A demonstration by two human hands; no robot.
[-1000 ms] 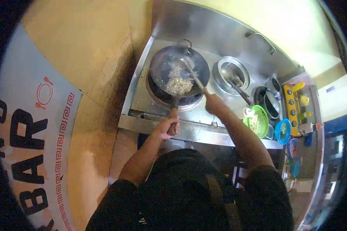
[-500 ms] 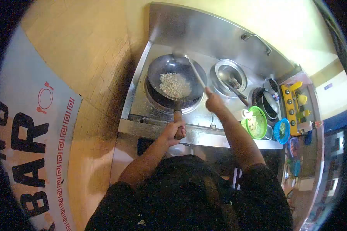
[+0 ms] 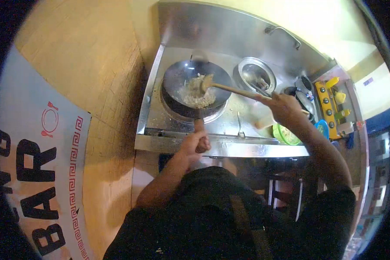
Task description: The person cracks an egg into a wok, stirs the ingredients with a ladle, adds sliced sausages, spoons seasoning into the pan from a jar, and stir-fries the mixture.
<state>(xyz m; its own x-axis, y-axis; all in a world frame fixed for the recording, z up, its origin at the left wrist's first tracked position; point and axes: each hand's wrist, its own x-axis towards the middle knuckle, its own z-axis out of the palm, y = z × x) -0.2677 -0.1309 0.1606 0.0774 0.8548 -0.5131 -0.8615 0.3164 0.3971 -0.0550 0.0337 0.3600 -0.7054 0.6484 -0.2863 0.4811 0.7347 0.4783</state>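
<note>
A dark wok [image 3: 173, 80] sits over the left burner with pale, grainy food [image 3: 199, 97], perhaps fried rice, inside. My left hand [image 3: 196, 142] is wrapped around the wok's wooden handle [image 3: 199, 125] at the front. Held in my right hand [image 3: 284, 108] is a long-handled wok ladle [image 3: 236, 90]. Its slightly blurred head touches the food near the wok's middle, and the shaft slopes up to the right.
Right of the wok stands a metal pot [image 3: 259, 60]. A green basket [image 3: 286, 135] and blue basket [image 3: 322, 127] are at the front right, near a yellow rack [image 3: 328, 104] with bottles. Tongs [image 3: 240, 125] lie on the steel stove.
My right hand has moved right, bringing the ladle's head from the wok's far rim into the food. The view has shifted slightly. My left hand keeps its grip.
</note>
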